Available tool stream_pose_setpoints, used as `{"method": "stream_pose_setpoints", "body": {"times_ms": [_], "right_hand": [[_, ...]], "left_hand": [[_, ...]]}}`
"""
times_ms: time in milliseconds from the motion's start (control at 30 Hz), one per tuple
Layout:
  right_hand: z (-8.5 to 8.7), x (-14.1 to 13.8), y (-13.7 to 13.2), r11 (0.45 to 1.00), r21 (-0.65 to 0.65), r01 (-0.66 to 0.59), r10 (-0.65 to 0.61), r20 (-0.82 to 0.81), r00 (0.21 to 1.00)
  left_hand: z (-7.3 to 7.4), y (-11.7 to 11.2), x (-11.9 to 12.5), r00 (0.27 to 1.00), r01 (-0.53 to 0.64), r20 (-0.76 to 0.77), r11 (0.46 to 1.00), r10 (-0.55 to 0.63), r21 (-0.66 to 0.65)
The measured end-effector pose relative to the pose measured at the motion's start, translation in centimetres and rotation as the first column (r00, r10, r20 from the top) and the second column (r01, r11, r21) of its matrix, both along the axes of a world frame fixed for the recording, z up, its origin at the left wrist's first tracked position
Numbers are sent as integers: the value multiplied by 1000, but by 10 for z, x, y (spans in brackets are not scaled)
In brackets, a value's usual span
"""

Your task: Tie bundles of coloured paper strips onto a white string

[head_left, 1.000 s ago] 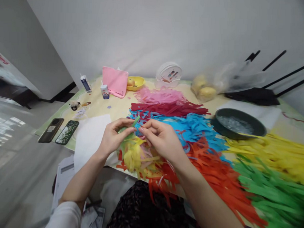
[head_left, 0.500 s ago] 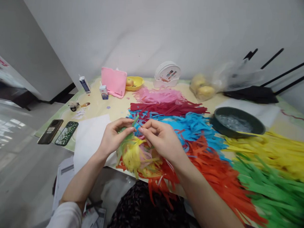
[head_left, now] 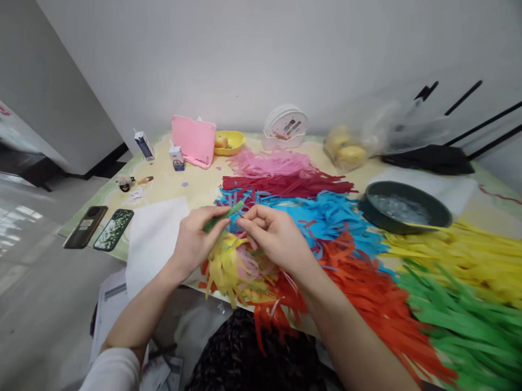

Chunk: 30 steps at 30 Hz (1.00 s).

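Note:
My left hand (head_left: pixel 195 239) and my right hand (head_left: pixel 274 236) meet over the near edge of the table, fingers pinched together on a green paper strip (head_left: pixel 224 215) that sticks out between them. Right under the hands lies a loose bunch of yellow, pink and green paper strips (head_left: pixel 230 266). Piles of cut strips spread to the right: pink (head_left: pixel 275 162), dark red (head_left: pixel 287 185), blue (head_left: pixel 329 215), orange (head_left: pixel 369 279), yellow (head_left: pixel 468 254) and green (head_left: pixel 470 322).
A white sheet (head_left: pixel 154 240) lies left of my hands, with two phones (head_left: pixel 99 228) beyond it near the table edge. A dark bowl (head_left: pixel 404 207) stands at the right. A pink pouch (head_left: pixel 193 140), small cartons, a yellow dish and a bag of fruit line the back.
Both hands have sunk slightly toward the bunch of strips. The green strip now lies flatter between the fingers, and the bunch under the hands has shifted a little.

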State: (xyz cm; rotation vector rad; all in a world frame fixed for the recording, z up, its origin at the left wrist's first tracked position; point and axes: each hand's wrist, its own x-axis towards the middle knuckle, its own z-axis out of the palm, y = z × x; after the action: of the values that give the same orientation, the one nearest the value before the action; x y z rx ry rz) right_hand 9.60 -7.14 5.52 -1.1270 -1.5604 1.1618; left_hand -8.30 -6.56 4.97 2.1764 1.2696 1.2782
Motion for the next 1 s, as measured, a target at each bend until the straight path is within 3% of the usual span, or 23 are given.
{"method": "stream_pose_setpoints", "body": {"times_ms": [133,333,400,567,667,767,833,900,1000], "right_hand": [[-4,1,4,992,-88,-88,74,-151,986],[-6,4,9,951,-207,-230,163,-298,941],[-8,4,11,942,-229,-247,166,-324,931],[-10,5,13,973,-188,-133,72,-301,951],[-7,5,14,982,-146,-116,77,-248,966],[5,8,17,999,-30,35,-43,-314,949],[20,16,21,983,31,179,-144,-462,875],[39,32,26,941,102,322,-206,-583,786],[70,73,31,821,233,522,-260,-661,704]], "left_hand": [[-2,-1,-3,985,19,-173,983,14,185],[-2,-2,-3,941,19,-327,952,87,306],[-2,-3,-2,934,40,-350,950,75,309],[-1,-4,-1,930,107,-368,964,-11,243],[0,-4,0,923,92,-384,972,-2,215],[2,-1,1,900,68,-436,983,15,172],[4,2,-1,878,53,-478,989,19,137],[7,6,-5,857,26,-515,994,32,106],[13,9,-14,830,-8,-556,998,46,70]]}}
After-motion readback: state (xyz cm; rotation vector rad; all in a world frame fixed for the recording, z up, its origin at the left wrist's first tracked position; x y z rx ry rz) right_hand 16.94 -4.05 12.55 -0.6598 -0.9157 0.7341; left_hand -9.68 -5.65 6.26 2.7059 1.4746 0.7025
